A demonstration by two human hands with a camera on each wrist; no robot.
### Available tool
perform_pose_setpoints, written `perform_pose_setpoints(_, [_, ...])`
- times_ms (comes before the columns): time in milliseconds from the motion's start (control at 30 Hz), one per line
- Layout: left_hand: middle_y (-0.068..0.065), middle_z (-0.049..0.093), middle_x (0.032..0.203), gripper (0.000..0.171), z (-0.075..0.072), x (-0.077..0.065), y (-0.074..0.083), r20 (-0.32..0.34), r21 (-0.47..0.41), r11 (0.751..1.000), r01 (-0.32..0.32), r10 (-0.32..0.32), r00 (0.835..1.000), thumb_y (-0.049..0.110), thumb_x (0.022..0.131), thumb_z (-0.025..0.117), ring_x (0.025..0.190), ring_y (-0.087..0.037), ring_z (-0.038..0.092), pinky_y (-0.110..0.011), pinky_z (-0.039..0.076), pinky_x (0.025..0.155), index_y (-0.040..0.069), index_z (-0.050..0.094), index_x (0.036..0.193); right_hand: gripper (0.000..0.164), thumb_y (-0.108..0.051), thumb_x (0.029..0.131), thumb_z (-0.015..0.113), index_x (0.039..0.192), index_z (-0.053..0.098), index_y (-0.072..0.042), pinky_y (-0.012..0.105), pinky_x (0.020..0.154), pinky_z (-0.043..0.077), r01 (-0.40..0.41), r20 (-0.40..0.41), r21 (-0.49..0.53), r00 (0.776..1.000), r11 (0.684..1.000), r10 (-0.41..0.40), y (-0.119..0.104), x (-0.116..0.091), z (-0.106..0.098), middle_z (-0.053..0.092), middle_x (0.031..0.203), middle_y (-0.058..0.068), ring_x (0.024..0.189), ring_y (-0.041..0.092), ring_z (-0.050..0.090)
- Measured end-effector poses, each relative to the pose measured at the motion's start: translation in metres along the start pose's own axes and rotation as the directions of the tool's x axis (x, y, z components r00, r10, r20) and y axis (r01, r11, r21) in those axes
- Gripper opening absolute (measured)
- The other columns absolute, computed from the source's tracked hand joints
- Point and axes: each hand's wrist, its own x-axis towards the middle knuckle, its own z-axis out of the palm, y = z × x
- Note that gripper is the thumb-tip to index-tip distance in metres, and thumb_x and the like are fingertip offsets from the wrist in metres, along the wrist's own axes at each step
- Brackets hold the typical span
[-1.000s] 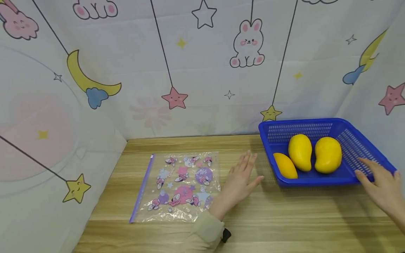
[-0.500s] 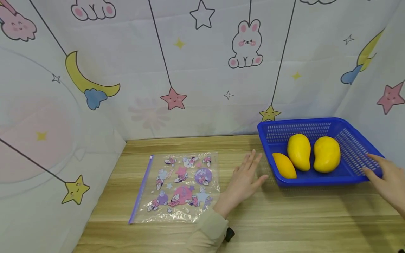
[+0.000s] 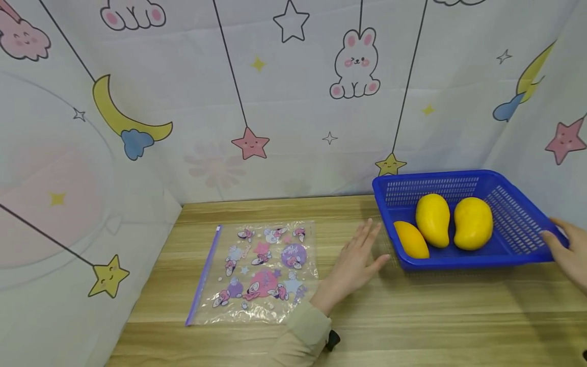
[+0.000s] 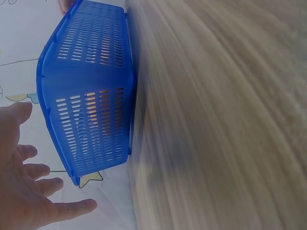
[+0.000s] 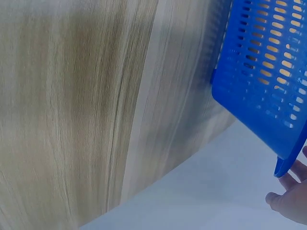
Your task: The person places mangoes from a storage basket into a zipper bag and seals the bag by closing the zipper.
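Observation:
A blue plastic basket point(image 3: 509, 262) with slotted walls stands on the right of the table. It holds three yellow mangoes point(image 3: 473, 224), one partly hidden by the near-left rim. My left hand point(image 3: 350, 272) is held to the left of the basket with fingers extended and thumb apart. In the left wrist view that hand point(image 4: 24, 182) is spread beside the basket wall, holding nothing. My right hand point(image 3: 570, 252) is at the basket's right end, its fingertips at the rim. The right wrist view has this hand point(image 5: 292, 194) just below the rim corner, its thumb apart from the wall.
A clear zip bag point(image 3: 261, 275) with printed cartoon figures and a purple slider edge lies flat on the left of the wooden table point(image 3: 412, 326). A white printed cloth point(image 3: 293, 102) hangs behind and along both sides.
My right hand has moved right, from over the basket's near-right corner to its right end. My left hand has shifted slightly right, toward the basket. The basket stays about where it was.

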Motion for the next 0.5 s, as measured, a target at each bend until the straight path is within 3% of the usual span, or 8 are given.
perform_pose_setpoints(100, [0.007, -0.001, 0.163, 0.068, 0.0, 0.002, 0.001, -0.001, -0.017, 1.0, -0.011, 0.011, 1.0, 0.054, 0.099, 0.036, 0.152, -0.018, 0.008, -0.055, 0.031, 0.114, 0.033, 0.002, 0.155, 0.052, -0.016, 0.102, 0.032, 0.146, 0.022, 0.012, 0.064, 0.116, 0.012, -0.035, -0.004, 0.029, 0.999, 0.999, 0.035, 0.009, 0.003, 0.001, 0.026, 0.141, 0.046, 0.14, 0.056, 0.017])
perform_pose_setpoints(167, [0.006, -0.001, 0.163, 0.068, 0.0, 0.004, 0.002, -0.002, -0.024, 1.0, -0.016, 0.016, 1.0, 0.054, 0.099, 0.036, 0.152, -0.018, 0.01, -0.055, 0.032, 0.115, 0.032, 0.004, 0.155, 0.053, -0.025, 0.104, 0.028, 0.151, 0.022, -0.001, 0.054, 0.121, 0.012, -0.075, -0.027, 0.041, 0.997, 0.996, 0.076, 0.027, 0.006, 0.008, 0.024, 0.152, 0.034, 0.147, 0.042, 0.015])
perform_pose_setpoints(267, [0.005, -0.001, 0.163, 0.068, 0.001, 0.006, 0.003, -0.011, -0.03, 0.999, -0.021, 0.02, 1.0, 0.053, 0.099, 0.036, 0.151, -0.019, 0.011, -0.052, 0.032, 0.115, 0.029, 0.007, 0.155, 0.054, -0.026, 0.103, 0.028, 0.153, 0.021, -0.005, 0.056, 0.121, 0.011, -0.1, -0.025, 0.105, 0.994, 0.989, 0.103, 0.053, 0.014, 0.014, 0.019, 0.155, 0.031, 0.147, 0.043, 0.014])
perform_pose_setpoints(333, [0.004, -0.001, 0.163, 0.067, 0.001, 0.007, 0.004, -0.017, -0.036, 0.999, -0.02, 0.019, 1.0, 0.052, 0.099, 0.037, 0.151, -0.019, 0.012, -0.05, 0.031, 0.116, 0.027, 0.01, 0.156, 0.053, -0.032, 0.104, 0.026, 0.154, 0.021, -0.015, 0.036, 0.124, 0.016, -0.116, -0.038, 0.079, 0.992, 0.99, 0.119, 0.079, 0.021, 0.023, 0.02, 0.158, 0.022, 0.148, 0.025, 0.019])
perform_pose_setpoints(400, [0.003, 0.001, 0.164, 0.066, 0.001, 0.009, 0.005, -0.024, -0.052, 0.998, -0.02, 0.018, 1.0, 0.052, 0.1, 0.037, 0.151, -0.02, 0.012, -0.049, 0.03, 0.117, 0.026, 0.012, 0.155, 0.053, -0.027, 0.104, 0.028, 0.154, 0.021, -0.012, 0.024, 0.12, 0.022, -0.101, -0.014, 0.087, 0.995, 0.991, 0.103, 0.098, 0.029, 0.027, 0.022, 0.155, 0.028, 0.145, 0.019, 0.025])
perform_pose_setpoints(433, [0.002, 0.002, 0.164, 0.066, 0.001, 0.01, 0.005, -0.025, -0.061, 0.998, -0.02, 0.019, 1.0, 0.052, 0.1, 0.037, 0.151, -0.02, 0.012, -0.048, 0.029, 0.118, 0.026, 0.013, 0.155, 0.053, -0.028, 0.104, 0.029, 0.154, 0.02, -0.015, 0.015, 0.116, 0.022, -0.101, -0.01, 0.079, 0.995, 0.992, 0.103, 0.11, 0.033, 0.03, 0.023, 0.156, 0.026, 0.144, 0.016, 0.026])
perform_pose_setpoints(500, [0.002, 0.003, 0.164, 0.066, 0.002, 0.011, 0.006, -0.023, -0.079, 0.997, -0.019, 0.017, 1.0, 0.052, 0.1, 0.037, 0.151, -0.02, 0.012, -0.047, 0.028, 0.119, 0.026, 0.013, 0.155, 0.053, -0.031, 0.104, 0.031, 0.154, 0.019, -0.022, -0.003, 0.096, 0.025, -0.107, -0.012, 0.05, 0.994, 0.993, 0.107, 0.133, 0.041, 0.038, 0.025, 0.156, 0.023, 0.133, -0.006, 0.028])
